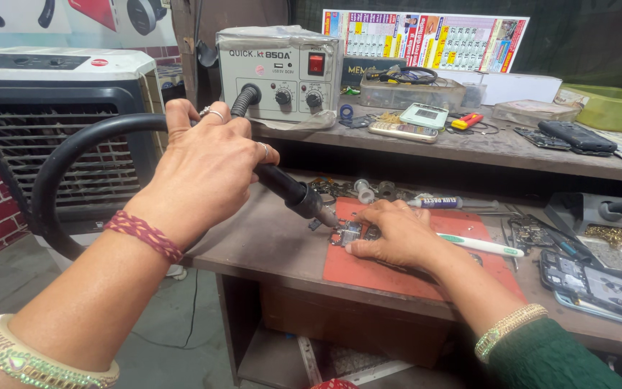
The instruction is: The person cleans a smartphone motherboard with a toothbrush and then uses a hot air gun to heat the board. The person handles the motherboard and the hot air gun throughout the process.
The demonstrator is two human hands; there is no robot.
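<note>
My left hand grips the black handle of a hot-air wand, whose metal nozzle points down at a small circuit board. The wand's thick black hose loops back to a grey rework station on the upper shelf. My right hand lies flat on the red work mat, its fingertips pressing the circuit board's right side. A white toothbrush with a green tip lies just right of that hand.
An opened phone lies at the bench's right. The upper shelf holds phones, a clear plastic box and a yellow-green tray. A white air cooler stands at left beside a brick wall.
</note>
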